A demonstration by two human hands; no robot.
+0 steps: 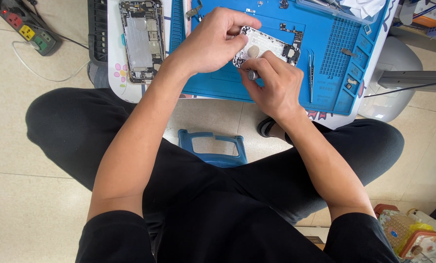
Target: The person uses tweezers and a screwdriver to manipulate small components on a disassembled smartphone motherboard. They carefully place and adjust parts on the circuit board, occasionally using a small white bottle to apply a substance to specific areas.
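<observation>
The left hand (213,41) curls over the near end of an opened phone shell (266,48), fingers closed on its edge and pinning it to the blue mat (286,83). The right hand (271,85) is closed around a small screwdriver (252,74), whose grey handle end shows just below the shell; the tip is hidden behind the fingers, so I cannot tell where it touches. The shell lies near the mat's front edge, tilted, with its camera end toward the right. Tweezers (311,73) lie on the mat just right of the right hand, apart from it. A second stripped phone (142,41) lies on the white table (114,78) to the left, well apart from both hands. A blue stool (213,148) shows between the knees, and a power strip (27,27) sits on the floor at far left.
</observation>
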